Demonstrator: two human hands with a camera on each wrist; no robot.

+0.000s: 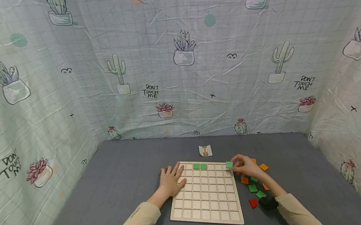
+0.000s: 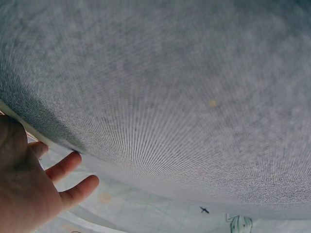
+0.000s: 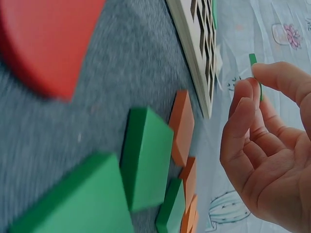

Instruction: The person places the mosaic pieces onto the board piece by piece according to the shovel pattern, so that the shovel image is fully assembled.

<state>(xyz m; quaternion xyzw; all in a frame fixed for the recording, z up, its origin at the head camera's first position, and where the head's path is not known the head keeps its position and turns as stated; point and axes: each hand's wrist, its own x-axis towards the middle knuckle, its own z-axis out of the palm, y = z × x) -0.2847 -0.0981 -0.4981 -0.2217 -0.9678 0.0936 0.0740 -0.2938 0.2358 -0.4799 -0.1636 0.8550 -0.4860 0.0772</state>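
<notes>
A pale wooden grid board (image 1: pixel 204 200) with square recesses lies on the dark grey table. Two green square tiles (image 1: pixel 200 166) sit side by side in its far row. My right hand (image 1: pixel 247 167) pinches another green square tile (image 1: pixel 228 164) between thumb and fingertips, over the board's far right corner. The right wrist view shows that tile (image 3: pixel 252 59) edge-on at the fingertips of the right hand (image 3: pixel 272 160). With fingers spread, my left hand (image 1: pixel 170 182) rests on the board's left edge. In the left wrist view only part of the left hand (image 2: pixel 29 189) shows.
Loose green tiles (image 1: pixel 253 188), orange tiles (image 1: pixel 244 180) and a red rounded piece (image 1: pixel 253 203) lie right of the board, partly under my right forearm. A small printed card (image 1: pixel 205 151) is beyond the board. A cactus-patterned curtain (image 1: pixel 176 72) surrounds the table (image 1: pixel 132 162).
</notes>
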